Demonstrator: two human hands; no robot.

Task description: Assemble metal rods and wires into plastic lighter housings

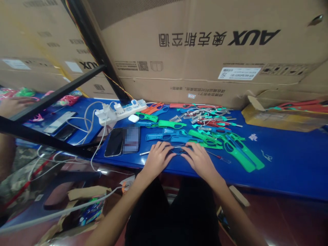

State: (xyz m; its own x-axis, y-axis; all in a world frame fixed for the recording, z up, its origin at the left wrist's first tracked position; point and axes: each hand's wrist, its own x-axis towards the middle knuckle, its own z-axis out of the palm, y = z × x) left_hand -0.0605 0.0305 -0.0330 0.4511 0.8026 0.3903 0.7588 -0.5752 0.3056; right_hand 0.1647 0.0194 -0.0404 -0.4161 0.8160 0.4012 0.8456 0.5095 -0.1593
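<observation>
My left hand [159, 158] is closed, with thumb and fingers pinching the left part of a blue lighter casing [177, 149] low over the table's front edge. A metal rod [145, 153] sticks out to the left of that hand. My right hand [199, 159] grips the casing's other end with thumb and fingertips. My fingers hide much of the casing, and its blue blends into the tabletop. Just beyond my hands lie several blue lighter casings [156, 136] and green lighter casings [241, 155]. A thin red-tipped piece [218, 157] rests to the right of my right hand.
Metal lighter tubes with wires [205, 116] are heaped behind the casings. Two phones [114, 141] and a power strip [123, 111] with cables are at left. A carton of red casings [279, 118] stands at right. Beyond a black frame [58, 92], another person's hand [15, 106] shows.
</observation>
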